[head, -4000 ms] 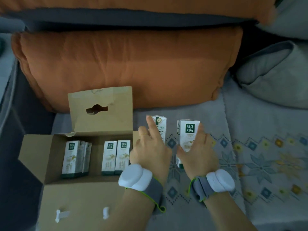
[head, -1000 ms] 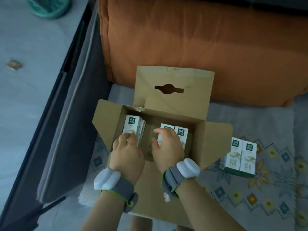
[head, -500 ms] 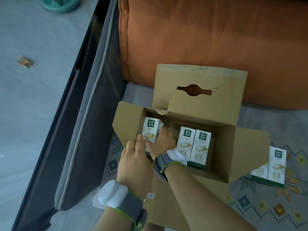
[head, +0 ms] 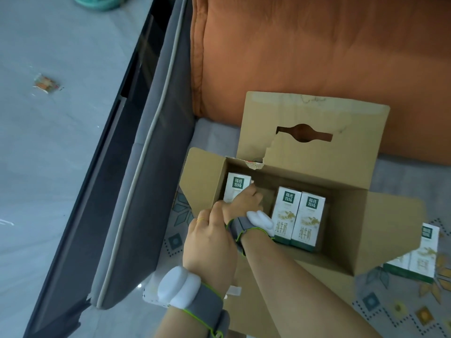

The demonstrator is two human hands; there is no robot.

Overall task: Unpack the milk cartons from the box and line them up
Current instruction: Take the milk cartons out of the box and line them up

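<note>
An open cardboard box (head: 346, 230) lies on a patterned cover, its handle flap (head: 312, 113) standing up at the back. Inside, a white and green milk carton (head: 235, 187) stands at the left end, with two more cartons (head: 296, 215) side by side in the middle. My right hand (head: 245, 201) reaches into the box and its fingers close on the left carton. My left hand (head: 210, 237) is at the box's front left corner, fingers curled on the edge of the left wall. Two unpacked cartons (head: 421, 258) stand outside on the right, partly hidden by the right flap.
A large orange cushion (head: 317, 52) rises right behind the box. A grey sofa edge (head: 146, 191) runs diagonally on the left, with the floor beyond it holding a small wrapper (head: 46, 84) and a teal object (head: 102, 1). The patterned cover (head: 402, 311) extends to the right.
Four seconds ago both hands were placing two cartons on the cover. Since then they have moved to the box, and my right hand has crossed to the left carton and closed on it.
</note>
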